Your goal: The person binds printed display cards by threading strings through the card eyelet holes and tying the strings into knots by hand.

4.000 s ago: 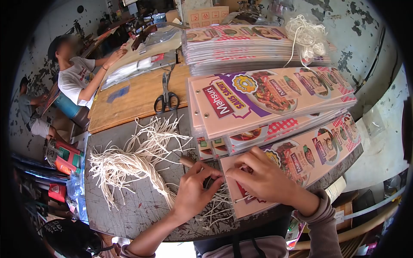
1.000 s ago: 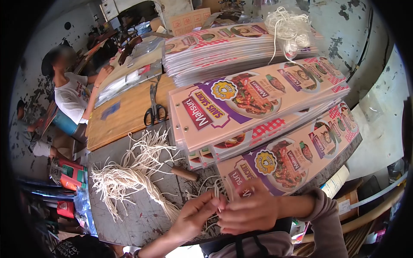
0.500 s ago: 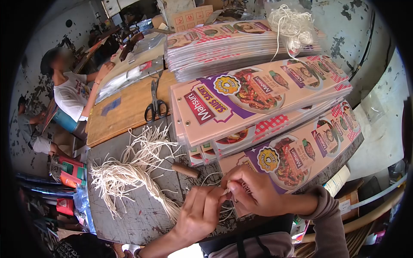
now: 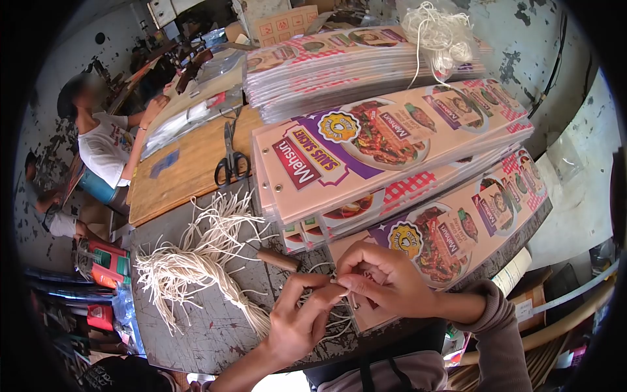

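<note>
My left hand (image 4: 302, 312) and my right hand (image 4: 385, 279) meet fingertip to fingertip at the left end of the nearest printed card (image 4: 450, 238). Both pinch a white cord, of which only a short bit shows between the fingers. Loose cords lie on the dark table under my left hand. A bundle of white cords (image 4: 196, 268) lies to the left. Between it and the cards is a wooden handle (image 4: 278, 259) with a thin metal shaft. Behind the nearest card is a stack of similar cards (image 4: 372, 140) with metal eyelets at the left end.
Black scissors (image 4: 231, 157) lie on a wooden board (image 4: 176, 179). A taller card stack (image 4: 359, 72) at the back bears a bag of white cord (image 4: 439, 39). A person in a white shirt (image 4: 104, 144) sits at the left; another person is farther back.
Compared with the earlier frames, the wooden handle is out from behind my left hand. My hands came together around the cord, and in the last half second the fingers have shifted only slightly.
</note>
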The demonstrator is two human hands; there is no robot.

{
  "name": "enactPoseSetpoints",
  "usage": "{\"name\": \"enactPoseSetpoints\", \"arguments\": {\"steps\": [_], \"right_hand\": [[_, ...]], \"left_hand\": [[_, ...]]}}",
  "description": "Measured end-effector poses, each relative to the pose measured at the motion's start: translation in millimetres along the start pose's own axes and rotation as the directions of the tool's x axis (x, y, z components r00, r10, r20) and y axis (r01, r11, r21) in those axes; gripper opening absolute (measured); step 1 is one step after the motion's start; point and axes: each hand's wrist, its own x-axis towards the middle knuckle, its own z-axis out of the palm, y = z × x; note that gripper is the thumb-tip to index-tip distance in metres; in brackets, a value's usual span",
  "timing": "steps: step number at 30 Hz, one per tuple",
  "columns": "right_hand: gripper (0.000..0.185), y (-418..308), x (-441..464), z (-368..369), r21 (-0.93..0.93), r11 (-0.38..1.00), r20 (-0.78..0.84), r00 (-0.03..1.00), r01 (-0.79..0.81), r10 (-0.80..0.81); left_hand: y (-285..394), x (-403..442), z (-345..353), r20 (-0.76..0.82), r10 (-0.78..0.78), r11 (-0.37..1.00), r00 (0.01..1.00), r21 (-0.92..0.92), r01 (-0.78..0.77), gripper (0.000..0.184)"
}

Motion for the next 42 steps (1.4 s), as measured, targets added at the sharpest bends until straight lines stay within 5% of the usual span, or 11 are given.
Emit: {"name": "enactPoseSetpoints", "arguments": {"steps": [4,15,17,26,29,32,34,42], "right_hand": [[0.011,4,1,1,-0.360,0.904,-0.015,0.968,0.230,-0.252],[0.019,2,4,4,-0.334,0.899,0.029,0.956,0.283,-0.291],[0.019,3,4,4,-0.344,0.894,0.043,0.956,0.286,-0.289],[0.014,0,6,0,-0.255,0.942,0.130,0.973,0.218,-0.190],[0.014,5,5,-3,-0.191,0.966,0.153,0.977,0.174,-0.145],[0.017,11,4,-3,-0.063,0.996,0.158,0.986,0.060,-0.049],[0.011,19,5,2,0.178,0.979,-0.004,0.994,0.104,-0.105],[0.013,-1,4,-6,0.113,0.981,0.045,0.988,-0.155,0.151]], "left_hand": [[4,1,0,-0.003,-0.114,0.989,0.993,-0.096,0.113,0.018],[-1,-4,3,-0.013,-0.238,0.947,0.971,-0.227,0.229,0.027],[-1,-5,13,-0.132,-0.349,0.816,0.928,-0.529,0.232,0.039],[-5,-10,13,-0.114,-0.256,0.913,0.960,-0.356,0.201,0.041],[-3,-9,16,-0.165,-0.332,0.827,0.929,-0.525,0.202,0.032],[-9,-6,8,-0.084,-0.285,0.829,0.955,-0.522,0.201,0.021],[-3,1,6,-0.063,-0.346,0.792,0.936,-0.554,0.255,0.018],[-4,-3,8,-0.033,-0.422,0.728,0.906,-0.607,0.317,0.019]]}}
